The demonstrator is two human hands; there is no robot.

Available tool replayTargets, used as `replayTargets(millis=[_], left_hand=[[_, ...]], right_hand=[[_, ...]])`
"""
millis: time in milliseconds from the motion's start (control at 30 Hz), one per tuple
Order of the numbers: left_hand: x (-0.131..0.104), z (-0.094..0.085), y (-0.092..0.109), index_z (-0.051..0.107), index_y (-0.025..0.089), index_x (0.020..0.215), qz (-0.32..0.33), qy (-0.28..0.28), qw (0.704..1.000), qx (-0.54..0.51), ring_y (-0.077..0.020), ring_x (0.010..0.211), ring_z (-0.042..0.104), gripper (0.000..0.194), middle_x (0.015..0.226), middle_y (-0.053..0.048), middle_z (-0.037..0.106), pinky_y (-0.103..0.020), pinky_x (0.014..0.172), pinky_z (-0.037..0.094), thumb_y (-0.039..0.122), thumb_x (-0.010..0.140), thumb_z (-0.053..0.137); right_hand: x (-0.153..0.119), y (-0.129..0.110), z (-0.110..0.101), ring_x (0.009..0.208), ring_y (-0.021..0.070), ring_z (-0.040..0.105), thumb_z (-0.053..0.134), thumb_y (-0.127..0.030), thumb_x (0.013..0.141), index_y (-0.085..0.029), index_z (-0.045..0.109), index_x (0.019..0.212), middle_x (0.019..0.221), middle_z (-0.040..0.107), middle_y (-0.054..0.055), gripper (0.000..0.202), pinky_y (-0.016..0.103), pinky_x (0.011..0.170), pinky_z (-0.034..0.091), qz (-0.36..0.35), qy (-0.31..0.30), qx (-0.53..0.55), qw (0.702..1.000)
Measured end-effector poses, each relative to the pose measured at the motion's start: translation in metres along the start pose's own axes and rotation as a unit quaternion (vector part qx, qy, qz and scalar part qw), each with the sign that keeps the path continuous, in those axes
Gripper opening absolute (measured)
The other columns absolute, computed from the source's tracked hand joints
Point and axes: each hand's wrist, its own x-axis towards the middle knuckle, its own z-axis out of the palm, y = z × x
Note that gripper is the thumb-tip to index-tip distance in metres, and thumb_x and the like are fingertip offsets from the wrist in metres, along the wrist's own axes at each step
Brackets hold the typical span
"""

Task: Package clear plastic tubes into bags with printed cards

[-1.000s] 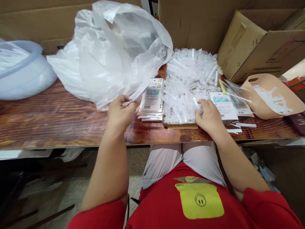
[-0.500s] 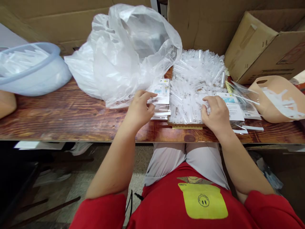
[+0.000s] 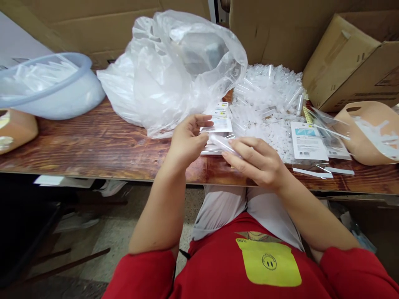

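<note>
My right hand [image 3: 260, 161] is closed on a translucent plastic tube [image 3: 222, 143], which points left past the fingertips. Just left of the tube, my left hand [image 3: 190, 139] has its thumb and fingers apart, with nothing visible between them. Its fingertips are over a stack of clear packets with printed cards [image 3: 218, 124]; whether they touch it I cannot tell. Behind my right hand lies a heap of small clear plastic tubes [image 3: 269, 93]. A second printed card packet [image 3: 309, 141] lies to the right of the heap.
A large crumpled plastic bag [image 3: 168, 79] stands behind my left hand. At the far left are a blue basin [image 3: 93, 89] of clear pieces and a tan container [image 3: 23, 128]. On the right are a tan bin [image 3: 352, 141] of white strips and a cardboard box [image 3: 336, 62].
My right hand has moved left from the tube heap and now holds a tube near my left hand. My left hand stays by the packet stack. The camera view has shifted slightly.
</note>
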Motion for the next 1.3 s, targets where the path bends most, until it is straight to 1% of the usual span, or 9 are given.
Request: replayTargets(millis=[167,333,500,700,800,900,1100,1200,1300], left_hand=[[-0.008,0.002,0.001,0.061,0.021,0.121,0.02,0.003,0.998,-0.065,-0.012,0.065,0.061,0.049,0.108,-0.007,0.073,-0.024,0.053,0.047,0.011,0.073,0.063],[-0.018,0.011,0.002,0.056,0.024,0.123,0.033,-0.013,0.991,-0.127,-0.0103,0.061,0.059,0.05,0.105,-0.006,0.072,-0.023,0.05,0.043,0.013,0.074,0.062],[-0.02,0.009,0.002,0.052,0.024,0.122,0.014,0.011,0.985,-0.173,-0.0116,0.065,0.063,0.053,0.099,-0.004,0.072,-0.025,0.056,0.047,0.014,0.071,0.061],[-0.025,0.006,0.005,0.049,0.025,0.123,0.013,0.007,0.981,-0.191,-0.011,0.061,0.062,0.056,0.099,-0.003,0.073,-0.024,0.053,0.046,0.016,0.069,0.064],[-0.031,0.009,0.009,0.046,0.025,0.123,0.015,-0.001,0.981,-0.194,-0.0109,0.059,0.061,0.056,0.098,-0.003,0.071,-0.025,0.051,0.046,0.019,0.071,0.066],[-0.038,0.011,0.011,0.044,0.028,0.126,0.03,-0.01,0.982,-0.185,-0.0116,0.059,0.061,0.057,0.098,-0.003,0.07,-0.024,0.048,0.045,0.02,0.073,0.065],[-0.066,0.012,0.018,0.047,0.029,0.124,0.08,-0.014,0.983,-0.162,-0.0097,0.055,0.057,0.052,0.093,-0.001,0.07,-0.021,0.044,0.041,0.017,0.078,0.069],[-0.081,0.006,0.026,0.051,0.03,0.128,0.093,-0.075,0.978,-0.171,-0.0091,0.056,0.057,0.051,0.102,-0.004,0.071,-0.022,0.044,0.041,0.025,0.083,0.076],[-0.081,-0.004,0.029,0.057,0.03,0.127,0.125,-0.107,0.969,-0.185,-0.0067,0.053,0.05,0.052,0.118,-0.007,0.07,-0.025,0.044,0.042,0.034,0.081,0.081]], right_hand=[[0.004,-0.004,0.0,0.116,0.0244,0.064,0.057,-0.011,0.099,-0.017,0.067,0.124,0.123,0.072,0.012,0.028,0.043,0.096,0.061,0.009,-0.064,0.017,0.998],[0.022,-0.001,0.003,0.102,0.0247,0.063,0.042,-0.017,0.105,-0.018,0.071,0.121,0.121,0.072,0.014,0.033,0.046,0.09,0.057,0.116,-0.189,0.032,0.975],[0.034,0.013,-0.011,0.127,0.0263,0.058,0.068,-0.04,0.095,-0.028,0.059,0.146,0.14,0.063,0.01,0.053,0.045,0.105,0.053,0.232,-0.11,0.182,0.949],[0.026,0.04,-0.008,0.091,0.016,0.068,0.075,-0.062,0.084,-0.024,0.064,0.144,0.145,0.058,0.013,0.072,0.033,0.078,0.061,0.41,-0.169,0.356,0.822],[0.027,0.041,0.005,0.104,0.0192,0.07,0.084,-0.057,0.076,-0.025,0.068,0.139,0.147,0.06,0.012,0.073,0.034,0.087,0.061,0.418,-0.185,0.421,0.783],[0.029,0.029,0.019,0.118,0.0226,0.068,0.088,-0.047,0.073,-0.025,0.08,0.118,0.126,0.073,0.007,0.051,0.036,0.101,0.057,0.42,-0.142,0.459,0.77],[0.022,-0.001,0.031,0.105,0.0209,0.072,0.097,-0.034,0.058,-0.023,0.084,0.087,0.107,0.077,0.006,0.034,0.039,0.099,0.058,0.499,0.008,0.489,0.715],[0.017,-0.007,0.009,0.108,0.0208,0.073,0.095,-0.034,0.064,-0.025,0.083,0.087,0.111,0.078,0.006,0.028,0.041,0.102,0.059,0.498,0.017,0.484,0.719],[0.007,-0.001,-0.032,0.109,0.0209,0.073,0.094,-0.029,0.067,-0.027,0.083,0.087,0.115,0.078,0.005,0.024,0.042,0.099,0.062,0.499,0.048,0.416,0.759]])
